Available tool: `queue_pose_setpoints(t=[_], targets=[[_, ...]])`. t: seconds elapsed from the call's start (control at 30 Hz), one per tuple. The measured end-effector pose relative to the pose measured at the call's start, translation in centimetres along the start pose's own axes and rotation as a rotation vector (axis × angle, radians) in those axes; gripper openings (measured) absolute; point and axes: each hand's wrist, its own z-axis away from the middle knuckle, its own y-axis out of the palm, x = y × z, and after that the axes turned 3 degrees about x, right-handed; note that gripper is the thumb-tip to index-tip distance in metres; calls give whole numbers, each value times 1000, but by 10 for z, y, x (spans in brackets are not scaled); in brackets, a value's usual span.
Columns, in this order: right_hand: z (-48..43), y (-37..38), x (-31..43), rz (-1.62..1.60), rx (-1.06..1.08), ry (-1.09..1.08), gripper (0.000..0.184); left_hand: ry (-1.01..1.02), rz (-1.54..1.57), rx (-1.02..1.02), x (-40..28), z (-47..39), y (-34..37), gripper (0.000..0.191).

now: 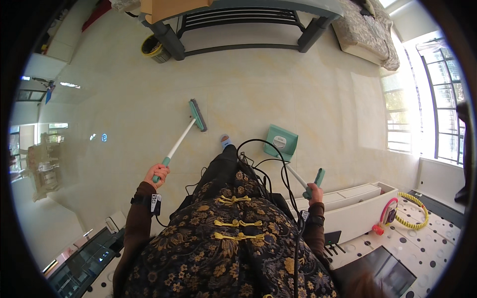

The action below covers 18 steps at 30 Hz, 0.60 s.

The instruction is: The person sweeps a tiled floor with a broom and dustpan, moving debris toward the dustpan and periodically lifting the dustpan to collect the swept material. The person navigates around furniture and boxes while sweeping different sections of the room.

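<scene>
My left hand (157,175) grips the green handle end of a broom (180,139) with a white pole. The broom's green head with grey bristles (198,115) rests on the tiled floor (242,89), ahead and to the left of my foot in a light blue slipper (225,141). Around the green grip of a long-handled dustpan (285,138), my right hand (315,193) is closed. The dustpan's green pan is at or near the floor, right of the slipper. A few tiny dark specks show beside the broom head.
Black cables (285,175) loop in front of my body near the dustpan pole. A dark-framed table (242,47) stands ahead, with a yellow-rimmed waste bin (156,52) by its left leg. A cloth-covered sofa (367,33) is far right; a white cabinet (346,219) stands near my right hand.
</scene>
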Motion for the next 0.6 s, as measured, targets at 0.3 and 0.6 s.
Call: queue_pose_setpoints(t=[0.3,0.6], targets=[[34,-3,-29,43,33,-17,16,-174,-208,-17,56,-10,-32,13],[55,50,-25,176,26,-41,22,-305,-320,-115,1,-52,-66,10]])
